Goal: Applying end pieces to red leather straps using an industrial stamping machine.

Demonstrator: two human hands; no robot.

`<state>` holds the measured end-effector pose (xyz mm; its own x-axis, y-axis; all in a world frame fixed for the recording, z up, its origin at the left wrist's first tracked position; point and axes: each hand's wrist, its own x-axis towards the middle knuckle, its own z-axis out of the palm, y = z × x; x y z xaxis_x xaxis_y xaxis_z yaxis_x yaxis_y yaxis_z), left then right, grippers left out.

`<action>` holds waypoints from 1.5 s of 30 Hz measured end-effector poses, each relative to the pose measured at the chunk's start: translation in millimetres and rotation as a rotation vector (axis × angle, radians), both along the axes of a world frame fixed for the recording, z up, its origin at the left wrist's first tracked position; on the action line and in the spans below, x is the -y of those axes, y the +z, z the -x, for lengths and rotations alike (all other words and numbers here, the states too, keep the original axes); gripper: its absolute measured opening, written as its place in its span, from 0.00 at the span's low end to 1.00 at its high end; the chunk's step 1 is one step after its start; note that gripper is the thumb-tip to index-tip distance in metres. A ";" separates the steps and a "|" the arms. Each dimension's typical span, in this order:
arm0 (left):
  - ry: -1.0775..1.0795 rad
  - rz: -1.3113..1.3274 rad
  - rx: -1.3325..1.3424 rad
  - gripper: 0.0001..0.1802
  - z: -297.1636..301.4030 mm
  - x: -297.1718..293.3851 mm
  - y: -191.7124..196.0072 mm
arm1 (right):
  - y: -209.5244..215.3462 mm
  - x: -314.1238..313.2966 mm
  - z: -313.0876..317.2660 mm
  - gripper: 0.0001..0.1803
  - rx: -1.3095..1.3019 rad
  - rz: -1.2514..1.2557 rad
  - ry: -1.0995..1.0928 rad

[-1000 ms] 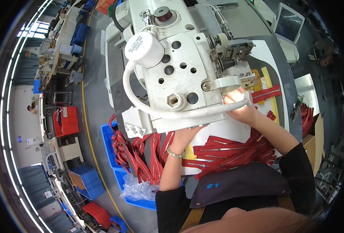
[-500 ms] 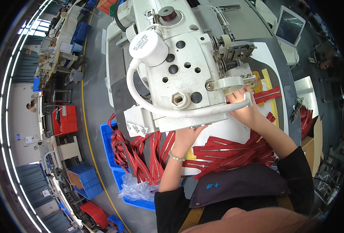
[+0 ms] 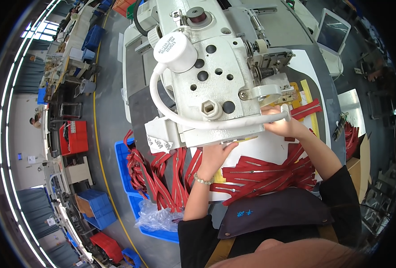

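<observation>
A white sewing machine head [image 3: 213, 96] covers much of the work spot. Just right of its front end, my right hand [image 3: 283, 124] has its fingers bent and closed at a red zipper [image 3: 307, 109], whose end sticks out to the right; the fingertips are partly hidden by the machine and its white tube [image 3: 233, 127]. My left hand [image 3: 213, 158] reaches under the machine's front edge, thumb pointing right. Its other fingers are mostly out of sight, so any grip there is hidden. Close to my body lies a pile of red zippers [image 3: 265, 176] with metal teeth.
More red zippers [image 3: 171, 183] hang over the table's left edge by blue bins [image 3: 123, 165], one with clear plastic wrap [image 3: 157, 216]. A screen [image 3: 334, 30] stands far right, a cardboard box [image 3: 358, 169] near right. Red zippers [image 3: 351, 134] also lie beside the box.
The red zipper's free end has shifted slightly left toward the machine. My right hand has turned a little, its fingers drawn in. The left hand has moved slightly right.
</observation>
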<state>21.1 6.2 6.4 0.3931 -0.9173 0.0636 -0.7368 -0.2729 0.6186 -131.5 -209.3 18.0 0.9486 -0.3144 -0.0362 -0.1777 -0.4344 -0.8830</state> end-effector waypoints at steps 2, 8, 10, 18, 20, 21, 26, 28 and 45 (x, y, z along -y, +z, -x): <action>0.016 -0.004 -0.002 0.29 -0.4 0.1 2.5 | 4.2 0.4 -1.0 0.15 -0.046 0.146 0.018; 0.010 0.028 0.047 0.28 0.2 -1.4 3.2 | 11.8 -1.5 -7.3 0.15 -0.061 0.265 0.053; 0.015 0.061 0.063 0.27 1.5 -0.8 1.6 | 10.0 -4.7 -13.7 0.15 -0.099 0.236 0.084; 0.103 0.048 -0.068 0.19 -1.1 -4.6 -9.1 | 29.0 -35.7 -24.3 0.15 -0.147 0.139 0.006; 0.108 0.154 0.053 0.18 -1.5 -6.9 -7.9 | 29.1 -29.6 -17.0 0.14 -0.235 0.114 0.085; 0.104 0.154 0.054 0.18 -0.6 -7.2 -7.8 | 28.3 -25.9 -12.1 0.13 -0.281 0.101 0.122; 0.037 0.215 0.127 0.11 6.6 -9.3 -8.8 | 39.6 -16.9 19.9 0.10 -0.257 0.313 0.094; 0.015 0.253 0.182 0.10 12.8 -3.5 -6.0 | 42.2 -20.5 26.6 0.08 -0.191 0.547 -0.097; -0.073 0.336 -0.122 0.02 46.5 -4.4 70.4 | 74.2 -73.1 55.9 0.15 -0.097 -0.913 0.059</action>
